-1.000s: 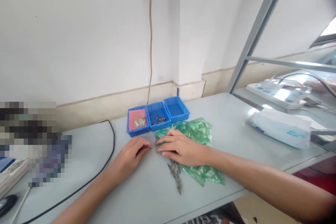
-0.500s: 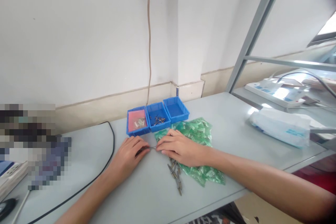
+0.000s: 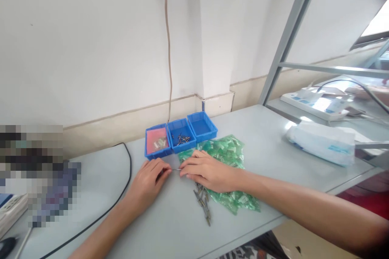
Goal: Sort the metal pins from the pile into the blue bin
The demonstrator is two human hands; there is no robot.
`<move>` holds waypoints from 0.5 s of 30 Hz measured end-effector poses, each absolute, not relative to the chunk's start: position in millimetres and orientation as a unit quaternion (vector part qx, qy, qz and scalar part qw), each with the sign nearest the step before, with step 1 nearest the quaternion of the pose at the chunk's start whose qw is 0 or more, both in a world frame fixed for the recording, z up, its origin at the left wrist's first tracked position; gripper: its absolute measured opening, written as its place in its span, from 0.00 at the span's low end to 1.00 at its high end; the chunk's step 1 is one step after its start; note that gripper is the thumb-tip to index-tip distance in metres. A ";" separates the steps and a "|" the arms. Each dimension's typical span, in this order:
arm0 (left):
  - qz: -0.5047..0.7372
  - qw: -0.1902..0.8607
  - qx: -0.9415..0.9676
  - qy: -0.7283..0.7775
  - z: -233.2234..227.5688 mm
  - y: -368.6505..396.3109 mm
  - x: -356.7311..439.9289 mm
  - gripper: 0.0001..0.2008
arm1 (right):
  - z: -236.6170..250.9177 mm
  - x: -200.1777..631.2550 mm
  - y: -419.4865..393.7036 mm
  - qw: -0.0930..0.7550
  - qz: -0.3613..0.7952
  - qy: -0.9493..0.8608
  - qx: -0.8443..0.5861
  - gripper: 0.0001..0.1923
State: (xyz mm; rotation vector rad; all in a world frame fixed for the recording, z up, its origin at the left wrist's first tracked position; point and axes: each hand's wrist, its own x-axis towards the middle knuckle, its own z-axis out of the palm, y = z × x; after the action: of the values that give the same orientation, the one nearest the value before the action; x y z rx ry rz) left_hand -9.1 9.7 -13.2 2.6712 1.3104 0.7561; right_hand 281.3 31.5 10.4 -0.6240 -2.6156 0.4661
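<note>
Between my two hands, low over the grey table, runs a thin metal pin (image 3: 176, 169). My left hand (image 3: 152, 180) pinches its left end, and the fingers of my right hand (image 3: 202, 171) close on the other end. Which small part each set of fingers hides I cannot make out. Beneath and behind my right wrist lies a green plastic bag (image 3: 226, 149) with many small pieces in it. A loose pile of metal pins (image 3: 203, 204) lies on the table just below my right hand.
Three blue bins stand in a row behind my hands: the left bin (image 3: 158, 155) has pink lining and small clear pieces, the middle bin (image 3: 181, 145) metal pins. A black cable (image 3: 106, 211) crosses the left side. A white plastic package (image 3: 322, 143) lies right, near a metal frame (image 3: 281, 58).
The view has shifted slightly. My hands keep their pinch on the pin, and a little more of its length seems to show between them.
</note>
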 end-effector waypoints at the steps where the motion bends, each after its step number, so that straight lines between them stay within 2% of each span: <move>1: 0.249 0.033 0.868 0.428 -13.3 9.8 -8.6 0.11 | 10.1 281.3 31.5 0.207 0.167 -0.938 -0.222 0.16; 6: 0.247 0.024 0.876 0.414 -11.2 9.1 -7.2 0.10 | 10.5 280.7 32.6 0.242 0.188 -0.928 -0.213 0.16; 10: 0.224 -0.045 0.879 0.418 -7.4 7.5 -12.5 0.09 | 15.2 281.0 34.6 0.291 0.216 -0.903 -0.229 0.12; 15: 0.171 -0.119 0.873 0.440 -1.2 5.2 -22.5 0.15 | 24.2 284.6 34.0 0.320 0.269 -0.855 -0.307 0.06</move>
State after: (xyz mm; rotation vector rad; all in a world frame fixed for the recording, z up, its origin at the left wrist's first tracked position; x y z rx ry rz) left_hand -22.5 5.2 -1.2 2.9729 1.4993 0.5825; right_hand 284.6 34.0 24.2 -0.8071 -2.2472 0.7084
